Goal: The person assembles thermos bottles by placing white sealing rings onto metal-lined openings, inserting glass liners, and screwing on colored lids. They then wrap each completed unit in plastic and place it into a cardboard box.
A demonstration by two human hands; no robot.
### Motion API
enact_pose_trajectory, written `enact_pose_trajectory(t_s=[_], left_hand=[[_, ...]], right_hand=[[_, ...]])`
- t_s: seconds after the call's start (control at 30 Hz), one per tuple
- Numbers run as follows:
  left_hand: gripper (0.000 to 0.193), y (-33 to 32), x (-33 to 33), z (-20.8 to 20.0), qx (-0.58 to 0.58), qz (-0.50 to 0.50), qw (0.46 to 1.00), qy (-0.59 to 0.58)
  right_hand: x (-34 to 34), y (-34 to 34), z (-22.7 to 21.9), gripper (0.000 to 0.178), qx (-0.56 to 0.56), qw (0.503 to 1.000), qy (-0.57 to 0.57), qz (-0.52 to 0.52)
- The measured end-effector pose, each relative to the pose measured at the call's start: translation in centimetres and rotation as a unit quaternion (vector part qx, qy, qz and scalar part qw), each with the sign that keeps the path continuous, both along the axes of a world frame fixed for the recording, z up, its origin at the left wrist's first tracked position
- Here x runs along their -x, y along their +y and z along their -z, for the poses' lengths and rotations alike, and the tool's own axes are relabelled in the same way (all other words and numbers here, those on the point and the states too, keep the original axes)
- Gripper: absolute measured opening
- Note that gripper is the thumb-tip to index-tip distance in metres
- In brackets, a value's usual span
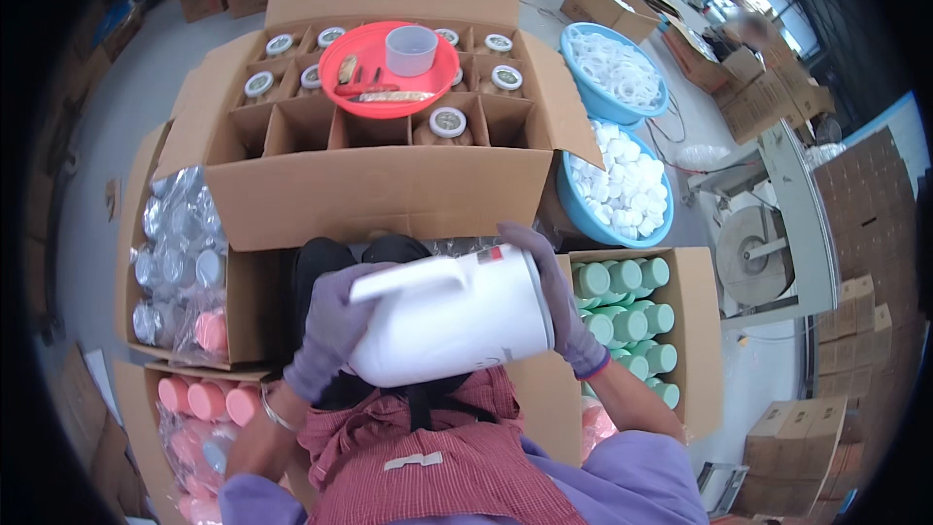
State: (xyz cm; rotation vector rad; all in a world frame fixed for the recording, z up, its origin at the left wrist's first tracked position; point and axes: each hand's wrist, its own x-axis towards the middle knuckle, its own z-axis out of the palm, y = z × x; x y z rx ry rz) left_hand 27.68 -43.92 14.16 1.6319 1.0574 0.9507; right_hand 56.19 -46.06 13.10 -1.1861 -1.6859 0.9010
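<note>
A white jug with a long side handle (457, 321) lies tilted on its side above my lap. My left hand (338, 326), in a grey-purple glove, grips it near the handle's left end. My right hand (559, 297), gloved the same way, is wrapped round the jug's right end. Beyond it stands a large open cardboard box (379, 199) with dividers. Several round-lidded containers (448, 124) sit in its compartments. Across the dividers rests a red tray (355, 109) with a clear plastic cup (411, 51) and a red-handled tool (364, 89) in it.
On the right are blue basins of white rings (612, 68) and white caps (622, 185), above a box of green cups (632, 331). Boxes at left hold bagged clear cups (180, 262) and pink cups (206, 399). A grey machine with a roll (758, 243) stands far right; another person sits behind.
</note>
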Motion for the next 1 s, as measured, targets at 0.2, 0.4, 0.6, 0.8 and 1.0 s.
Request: enact_pose_trajectory(t_s=[0.2, 0.4, 0.6, 0.8, 1.0], left_hand=[[0.027, 0.6, -0.7, -0.7, -0.278, 0.045, 0.953, 0.109], [0.027, 0.3, -1.6, -0.9, -0.263, -0.027, 0.957, 0.121], [0.021, -1.2, 1.6, 3.4, 0.066, -0.1, 0.978, -0.17], [0.04, -3.1, 2.5, 5.8, -0.026, -0.121, 0.991, 0.044], [0.06, -2.0, 6.6, 3.2, 0.091, 0.149, 0.968, 0.183]], right_hand=[[-0.1, 1.8, 3.3, 0.048, 0.303, 0.881, 0.325, 0.162], [0.2, 3.4, 1.7, 0.046, 0.295, 0.881, 0.369, 0.035], [2.2, 4.3, -3.9, 0.036, 0.15, 0.975, 0.157, 0.037], [2.4, 5.6, -4.8, 0.024, -0.101, 0.938, -0.222, -0.245], [5.4, 4.6, -2.2, 0.024, -0.152, 0.888, -0.299, -0.315]])
